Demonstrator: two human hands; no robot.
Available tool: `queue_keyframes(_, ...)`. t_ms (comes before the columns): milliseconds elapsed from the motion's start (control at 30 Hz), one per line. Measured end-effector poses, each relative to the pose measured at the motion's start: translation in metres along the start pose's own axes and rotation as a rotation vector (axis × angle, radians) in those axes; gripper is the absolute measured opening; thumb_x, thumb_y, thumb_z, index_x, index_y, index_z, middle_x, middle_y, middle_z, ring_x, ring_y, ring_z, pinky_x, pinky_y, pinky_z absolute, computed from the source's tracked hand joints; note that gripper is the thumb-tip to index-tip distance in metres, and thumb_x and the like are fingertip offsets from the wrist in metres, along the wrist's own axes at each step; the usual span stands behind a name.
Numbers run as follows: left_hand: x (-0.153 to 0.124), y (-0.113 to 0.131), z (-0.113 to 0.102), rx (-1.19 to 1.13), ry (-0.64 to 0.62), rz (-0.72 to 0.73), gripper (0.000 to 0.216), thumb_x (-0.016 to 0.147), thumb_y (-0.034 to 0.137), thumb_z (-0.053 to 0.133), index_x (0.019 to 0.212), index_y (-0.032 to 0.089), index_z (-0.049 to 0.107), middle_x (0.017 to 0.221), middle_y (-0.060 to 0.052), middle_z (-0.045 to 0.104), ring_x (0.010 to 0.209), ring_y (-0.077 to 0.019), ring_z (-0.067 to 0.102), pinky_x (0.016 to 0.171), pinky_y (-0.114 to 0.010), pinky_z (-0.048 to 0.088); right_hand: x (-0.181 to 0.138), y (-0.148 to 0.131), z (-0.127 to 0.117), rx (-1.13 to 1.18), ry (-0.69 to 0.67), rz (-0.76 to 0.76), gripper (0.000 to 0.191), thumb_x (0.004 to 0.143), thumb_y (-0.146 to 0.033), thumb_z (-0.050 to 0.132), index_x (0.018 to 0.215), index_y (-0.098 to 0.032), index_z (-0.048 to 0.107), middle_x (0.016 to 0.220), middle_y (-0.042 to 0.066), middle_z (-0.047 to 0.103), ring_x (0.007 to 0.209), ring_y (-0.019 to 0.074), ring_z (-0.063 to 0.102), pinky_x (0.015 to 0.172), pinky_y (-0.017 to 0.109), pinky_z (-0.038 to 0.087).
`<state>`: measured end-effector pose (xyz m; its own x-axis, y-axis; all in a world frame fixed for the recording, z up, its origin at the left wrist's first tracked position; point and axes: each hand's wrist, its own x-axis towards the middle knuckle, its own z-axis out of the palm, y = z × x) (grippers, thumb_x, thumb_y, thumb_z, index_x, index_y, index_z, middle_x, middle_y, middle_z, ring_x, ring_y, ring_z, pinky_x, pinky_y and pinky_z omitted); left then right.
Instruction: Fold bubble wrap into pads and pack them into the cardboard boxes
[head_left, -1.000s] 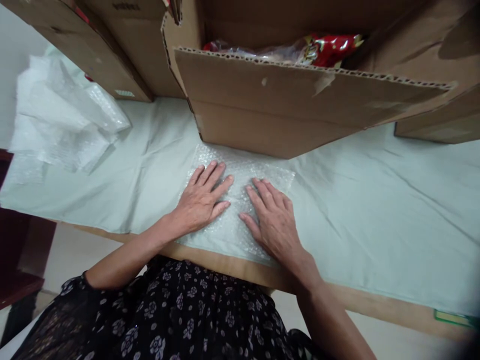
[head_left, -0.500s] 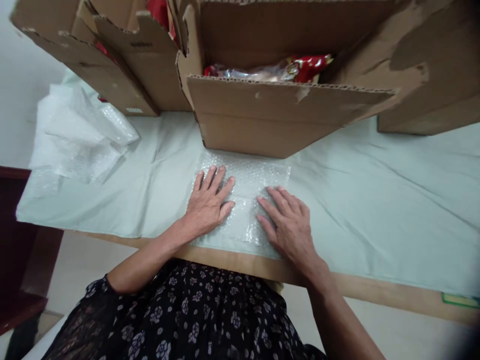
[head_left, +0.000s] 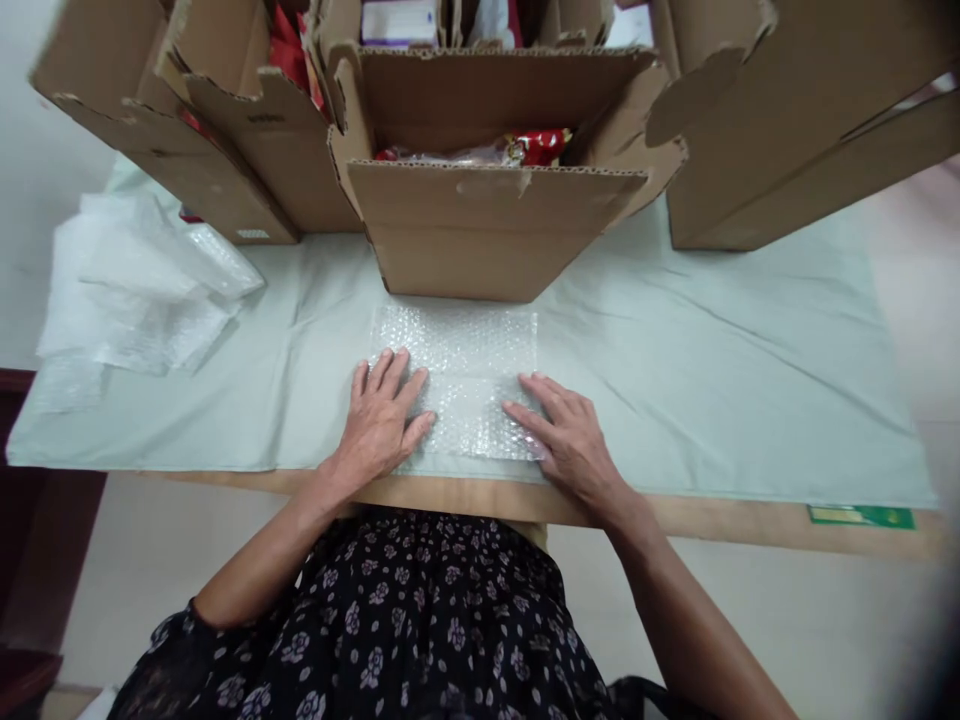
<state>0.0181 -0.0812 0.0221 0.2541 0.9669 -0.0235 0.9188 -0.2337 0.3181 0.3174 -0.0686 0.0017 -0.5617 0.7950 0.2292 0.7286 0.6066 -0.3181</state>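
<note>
A clear sheet of bubble wrap [head_left: 469, 345] lies flat on the pale green cloth near the table's front edge. My left hand [head_left: 381, 415] rests palm down on its left side, fingers spread and stretched forward. On the right side, my right hand [head_left: 566, 430] touches the sheet's edge with its fingertips, the fingers apart and slightly bent. Neither hand grips anything. A crease runs across the sheet between the hands.
Just behind the sheet stands an open cardboard box [head_left: 480, 235] with red and clear packets [head_left: 536, 147] inside. More cardboard boxes [head_left: 232, 180] line the back. Loose bubble wrap [head_left: 142, 290] is piled at left. A green strip [head_left: 862, 516] sits on the front edge.
The camera view has shifted, showing more of the boxes at the back. My hands are a little farther apart on the bubble wrap, and more of the sheet shows between them.
</note>
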Motion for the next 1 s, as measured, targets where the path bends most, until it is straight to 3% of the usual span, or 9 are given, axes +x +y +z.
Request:
queue_keyframes(167, -0.009, -0.019, -0.028, -0.220, -0.089, 0.048, 0.065, 0.098, 0.058, 0.058, 0.150, 0.019, 0.052, 0.165, -0.018, 0.045, 0.158, -0.0380, 0.032, 0.128, -0.067, 0.022, 0.012, -0.006, -0.006, 0.285, 0.264, 0.129, 0.024, 0.099, -0.018, 0.058, 0.111, -0.026, 0.077, 0.136, 0.008, 0.072, 0.130, 0.0267, 0.065, 0.107, 0.049, 0.053)
queue_keyframes(300, -0.022, -0.038, -0.051, -0.468, -0.125, 0.072, 0.092, 0.081, 0.062, 0.077, 0.158, 0.024, 0.043, 0.163, -0.017, 0.047, 0.153, -0.0372, 0.042, 0.123, -0.058, 0.039, 0.009, -0.012, -0.015, 0.580, 0.330, 0.340, 0.019, 0.099, -0.027, 0.060, 0.105, -0.025, 0.078, 0.111, 0.005, 0.080, 0.105, 0.0227, 0.076, 0.096, 0.041, 0.059)
queue_keyframes(400, -0.022, -0.038, -0.050, -0.515, -0.013, -0.048, 0.073, 0.084, 0.051, 0.075, 0.148, 0.023, 0.055, 0.150, -0.015, 0.062, 0.138, -0.0323, 0.060, 0.114, -0.050, 0.050, 0.008, -0.015, -0.013, 0.645, 0.300, 0.515, 0.020, 0.096, -0.037, 0.064, 0.097, -0.024, 0.080, 0.095, 0.003, 0.081, 0.089, 0.0220, 0.076, 0.082, 0.037, 0.060)
queue_keyframes(533, -0.005, -0.026, -0.030, -0.479, 0.183, -0.185, 0.029, 0.095, 0.033, 0.059, 0.117, 0.020, 0.073, 0.111, -0.007, 0.080, 0.102, -0.0225, 0.075, 0.097, -0.040, 0.058, 0.012, -0.013, -0.008, 0.559, 0.271, 0.632, 0.027, 0.091, -0.045, 0.066, 0.087, -0.021, 0.077, 0.080, 0.003, 0.077, 0.071, 0.0198, 0.069, 0.068, 0.033, 0.055)
queue_keyframes(700, 0.021, -0.023, -0.009, -0.281, 0.304, -0.185, 0.024, 0.091, 0.023, 0.059, 0.111, 0.019, 0.073, 0.094, -0.006, 0.079, 0.088, -0.0212, 0.072, 0.091, -0.039, 0.056, 0.021, -0.003, -0.004, 0.262, 0.237, 0.673, 0.034, 0.091, -0.052, 0.064, 0.077, -0.021, 0.068, 0.066, 0.002, 0.065, 0.060, 0.0172, 0.056, 0.064, 0.033, 0.045)
queue_keyframes(867, 0.027, -0.026, -0.010, -0.095, 0.281, -0.255, 0.037, 0.089, 0.033, 0.068, 0.123, 0.018, 0.069, 0.103, -0.009, 0.072, 0.088, -0.0241, 0.068, 0.088, -0.041, 0.055, 0.024, 0.018, -0.001, 0.047, 0.204, 0.618, 0.042, 0.093, -0.056, 0.060, 0.107, -0.018, 0.072, 0.090, 0.009, 0.072, 0.078, 0.0241, 0.062, 0.078, 0.040, 0.050)
queue_keyframes(1000, 0.027, -0.029, -0.012, -0.021, 0.218, -0.297, 0.028, 0.085, 0.040, 0.072, 0.104, 0.019, 0.071, 0.098, -0.010, 0.068, 0.095, -0.0294, 0.065, 0.088, -0.044, 0.054, 0.038, 0.031, 0.000, -0.060, 0.161, 0.569, 0.046, 0.091, -0.060, 0.061, 0.109, -0.019, 0.073, 0.096, 0.012, 0.071, 0.088, 0.0302, 0.062, 0.080, 0.046, 0.050)
